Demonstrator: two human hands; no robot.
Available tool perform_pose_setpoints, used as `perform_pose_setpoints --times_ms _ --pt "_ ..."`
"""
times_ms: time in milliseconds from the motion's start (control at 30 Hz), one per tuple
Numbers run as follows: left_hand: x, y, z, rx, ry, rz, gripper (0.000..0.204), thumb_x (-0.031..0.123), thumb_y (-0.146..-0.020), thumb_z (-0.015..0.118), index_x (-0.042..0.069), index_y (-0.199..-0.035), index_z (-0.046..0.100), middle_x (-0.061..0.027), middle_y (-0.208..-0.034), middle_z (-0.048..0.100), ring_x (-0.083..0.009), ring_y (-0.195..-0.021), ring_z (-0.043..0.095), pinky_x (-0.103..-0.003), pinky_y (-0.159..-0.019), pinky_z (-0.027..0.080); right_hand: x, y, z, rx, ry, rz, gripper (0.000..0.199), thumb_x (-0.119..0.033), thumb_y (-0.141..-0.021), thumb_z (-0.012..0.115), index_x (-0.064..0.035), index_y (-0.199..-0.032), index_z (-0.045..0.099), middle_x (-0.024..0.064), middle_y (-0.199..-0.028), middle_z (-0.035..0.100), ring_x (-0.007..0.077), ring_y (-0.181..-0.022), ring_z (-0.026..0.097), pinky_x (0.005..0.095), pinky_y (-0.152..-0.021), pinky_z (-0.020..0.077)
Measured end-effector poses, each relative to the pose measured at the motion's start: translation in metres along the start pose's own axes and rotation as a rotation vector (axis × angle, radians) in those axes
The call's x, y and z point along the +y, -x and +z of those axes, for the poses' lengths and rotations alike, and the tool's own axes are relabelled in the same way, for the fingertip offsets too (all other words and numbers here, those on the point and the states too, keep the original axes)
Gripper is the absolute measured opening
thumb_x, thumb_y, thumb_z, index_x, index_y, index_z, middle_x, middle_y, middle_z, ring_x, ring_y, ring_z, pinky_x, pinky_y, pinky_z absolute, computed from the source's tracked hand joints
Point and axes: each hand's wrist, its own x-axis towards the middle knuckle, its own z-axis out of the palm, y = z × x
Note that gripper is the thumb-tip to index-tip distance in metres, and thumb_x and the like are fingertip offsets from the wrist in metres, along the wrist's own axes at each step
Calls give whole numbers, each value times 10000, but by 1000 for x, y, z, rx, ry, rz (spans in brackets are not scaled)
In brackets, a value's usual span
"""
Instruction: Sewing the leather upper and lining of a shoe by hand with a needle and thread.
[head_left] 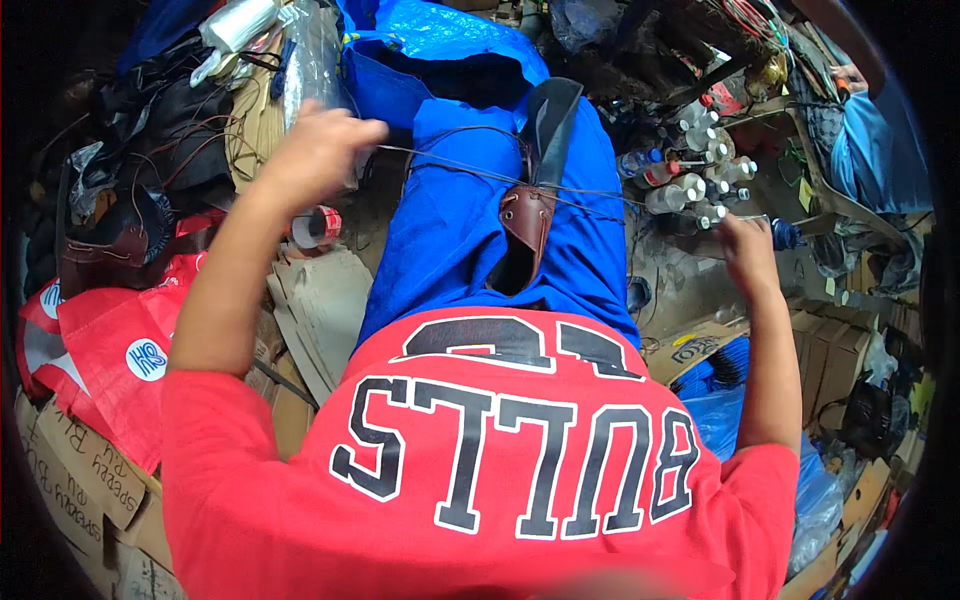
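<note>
A brown leather piece (pixel 527 215) is clamped upright between my knees, over blue trousers (pixel 450 230), with a dark strap (pixel 550 125) rising behind it. Thin thread (pixel 450 165) runs out of it to both sides. My left hand (pixel 318 150) is raised at the upper left, fingers closed on the left end of the thread. My right hand (pixel 745 250) is out at the right, closed on the other end, just below a cluster of small plastic bottles (pixel 690 175).
A red bag (pixel 110 340) and cardboard boxes (pixel 85 470) lie at the left, with a tape roll (pixel 318 226) and dark leather pieces (pixel 120 235). A blue bag (pixel 440 40) sits ahead. Tools and cables crowd the upper right; more cardboard (pixel 830 350) lies at the right.
</note>
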Motion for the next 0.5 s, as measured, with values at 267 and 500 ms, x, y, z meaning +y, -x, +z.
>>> perform_pose_setpoints --times_ms 267,500 --pt "55 -31 -51 302 1206 47 157 195 -900 612 49 -848 582 -59 -859 639 -130 -874 605 -246 -768 450 -59 -26 -57 378 -2139 -173 174 -206 -936 540 -40 -960 583 64 -862 583 194 -822 553 412 -983 400" --pt "89 -26 -47 -223 1438 -28 136 195 -924 572 61 -930 549 -88 -889 625 -209 -865 623 -356 -746 496 -106 10 -93 -69 -1801 -537 191 -281 -970 488 -116 -881 523 -26 -610 396 68 -530 343 237 -584 330"
